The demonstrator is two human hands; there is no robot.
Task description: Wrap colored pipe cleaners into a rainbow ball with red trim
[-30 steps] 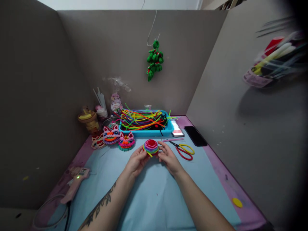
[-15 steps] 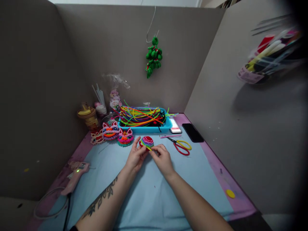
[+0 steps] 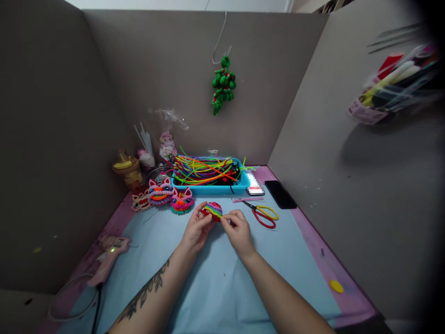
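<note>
A small rounded piece made of coiled pipe cleaners, striped in red, pink, purple, green and yellow, is held above the blue cloth. My left hand grips it from the left, thumb in front and fingers behind. On its right edge, my right hand pinches the end of a yellow pipe cleaner that runs along the piece's lower rim. My fingers hide part of the underside. To the right of my right hand lie scissors with one red and one yellow handle.
Behind my hands stands a blue tray of colourful pipe cleaners. Several lion-head crafts sit left of it. A pink glue gun with a lit green light lies at left, its cord trailing forward. A black phone lies at right. Grey partitions enclose the table.
The rounded piece has tilted in my left hand, so less of its red top faces me. My right hand has shifted slightly right along the yellow pipe cleaner.
</note>
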